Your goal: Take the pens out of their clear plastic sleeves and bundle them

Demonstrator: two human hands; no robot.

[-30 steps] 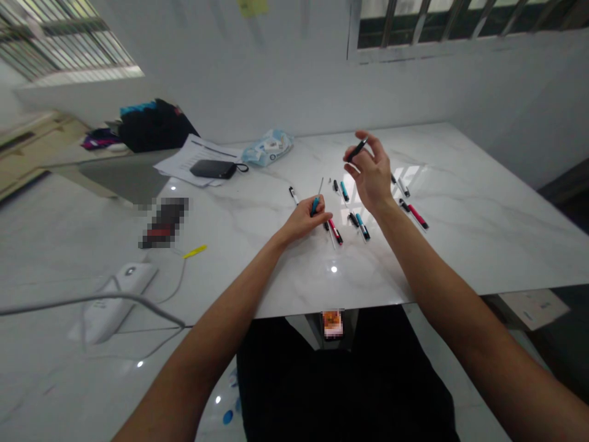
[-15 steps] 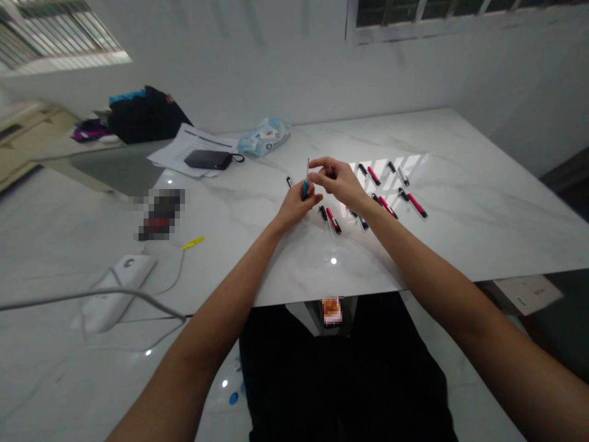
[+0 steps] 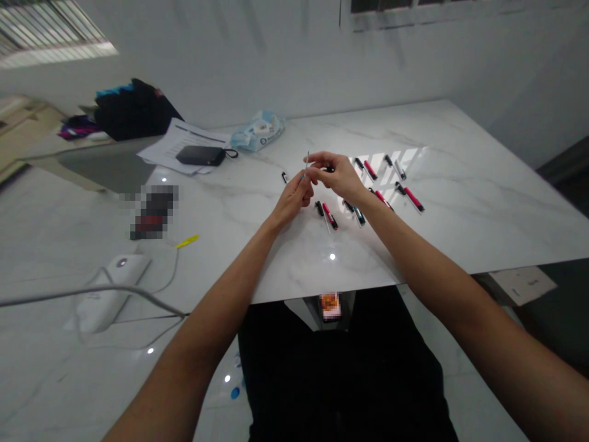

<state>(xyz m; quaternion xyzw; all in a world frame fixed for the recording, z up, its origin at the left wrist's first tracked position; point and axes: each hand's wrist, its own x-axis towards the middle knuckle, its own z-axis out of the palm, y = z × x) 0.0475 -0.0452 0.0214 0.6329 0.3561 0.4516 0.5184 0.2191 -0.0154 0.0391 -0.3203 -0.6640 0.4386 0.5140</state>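
My left hand (image 3: 292, 199) is closed around a blue pen barrel, nearly all hidden by the fingers. From its top rises a thin pale pen refill (image 3: 308, 158), roughly upright. My right hand (image 3: 338, 175) meets the left one, its thumb and index finger pinching at the refill. Something small and dark shows in the right palm, too hidden to name. Just beyond my left hand lies a black-and-white pen piece (image 3: 284, 178). Nearer me are a black pen cap (image 3: 319, 209), a red pen barrel (image 3: 330, 216) and a thin white refill (image 3: 327, 222).
More pen parts lie to the right, among them a red barrel (image 3: 414, 199) and a clear one (image 3: 400, 169). A wipes packet (image 3: 258, 132), papers (image 3: 161, 147) and a black pouch (image 3: 200, 155) are at the back. A white power strip (image 3: 113, 288) with cables is at left.
My right hand's fingers have come down closer to my left hand and onto the refill. The blue barrel is now more covered by my fingers. The whole view has shifted slightly.
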